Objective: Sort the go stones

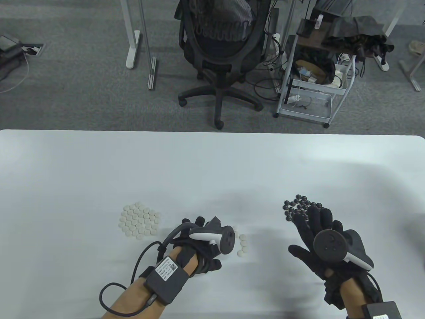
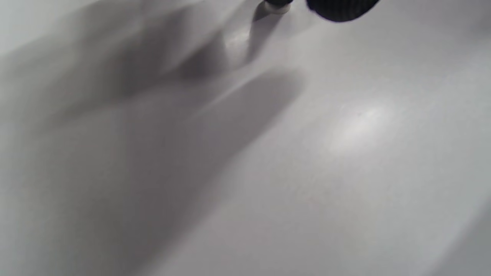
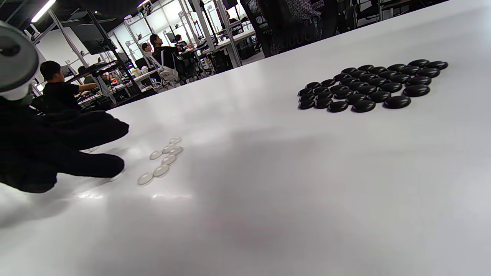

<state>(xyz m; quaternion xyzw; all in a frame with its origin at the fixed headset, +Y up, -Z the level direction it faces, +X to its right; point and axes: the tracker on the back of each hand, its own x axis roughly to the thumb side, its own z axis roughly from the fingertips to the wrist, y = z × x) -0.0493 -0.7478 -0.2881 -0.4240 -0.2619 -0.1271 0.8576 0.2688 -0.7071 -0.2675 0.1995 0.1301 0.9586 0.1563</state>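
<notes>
Sorting's nearly done — left hand [image 1: 199,242] curls down at 6 o'clock over the last loose white stones [image 1: 241,245], whether it's pinching one I can't tell, while right hand [image 1: 323,239] hovers spread, holding nothing. Further out, white pile [image 1: 139,220] sits at 10, black pile [image 1: 300,206] at 2 — next move looks like sliding those strays left.

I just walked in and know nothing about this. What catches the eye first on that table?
Two tidy patches of round Go stones: flat white ones on the left, glossy black ones on the right. Between them, two black-gloved hands carry trackers, and a few loose white stones lie beside the left hand.
</notes>
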